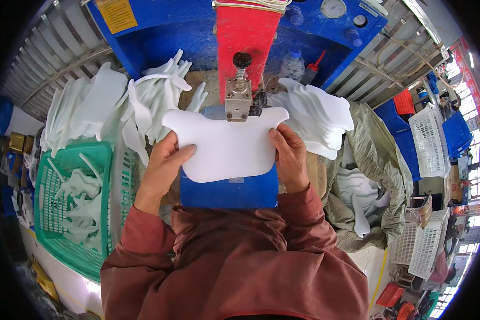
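Observation:
A white foam-like sheet with a curved outline and two flared upper corners lies level between my hands. My left hand pinches its left edge, thumb on top. At the right edge my right hand grips it the same way, thumb on the upper face. The sheet's far edge sits under the metal head of a machine with a red arm. Whether the head touches the sheet I cannot tell. Below the sheet shows a blue machine surface, partly covered by it.
Stacked white sheets stand at left and right. Narrow curved white pieces pile beside the machine. A green basket at left and an olive sack at right hold white pieces. A clear bottle stands behind.

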The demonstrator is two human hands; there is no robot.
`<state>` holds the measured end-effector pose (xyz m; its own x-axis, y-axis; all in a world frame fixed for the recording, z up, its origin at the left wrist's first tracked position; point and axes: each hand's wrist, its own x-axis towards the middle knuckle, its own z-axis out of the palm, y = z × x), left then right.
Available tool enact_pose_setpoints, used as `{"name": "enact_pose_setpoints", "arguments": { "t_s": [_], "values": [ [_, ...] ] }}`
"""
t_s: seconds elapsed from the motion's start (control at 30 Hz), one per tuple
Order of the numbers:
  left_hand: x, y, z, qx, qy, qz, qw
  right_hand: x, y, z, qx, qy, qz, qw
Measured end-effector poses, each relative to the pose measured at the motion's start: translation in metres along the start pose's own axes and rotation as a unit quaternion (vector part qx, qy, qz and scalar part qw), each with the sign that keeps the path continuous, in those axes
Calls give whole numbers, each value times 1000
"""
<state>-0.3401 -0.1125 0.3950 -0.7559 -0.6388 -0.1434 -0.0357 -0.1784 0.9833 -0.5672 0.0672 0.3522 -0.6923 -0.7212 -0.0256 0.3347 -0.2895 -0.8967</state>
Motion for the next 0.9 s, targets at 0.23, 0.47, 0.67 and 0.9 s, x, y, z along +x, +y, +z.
{"name": "enact_pose_setpoints", "arguments": {
  "t_s": [0.23,0.47,0.67,0.9],
  "values": [
    [29,-6,4,50,-35,-11,998,14,-11,-12,-21,18,-32,999],
    [32,4,-20,55,14,16,998,38,-2,2,-30,-50,-34,998],
    [15,-3,-8,-74,9,-8,997,23,4,3,38,-12,-12,999],
    [16,-2,12,-54,-19,-35,998,1,-16,-15,28,17,-15,999]
  ]
}}
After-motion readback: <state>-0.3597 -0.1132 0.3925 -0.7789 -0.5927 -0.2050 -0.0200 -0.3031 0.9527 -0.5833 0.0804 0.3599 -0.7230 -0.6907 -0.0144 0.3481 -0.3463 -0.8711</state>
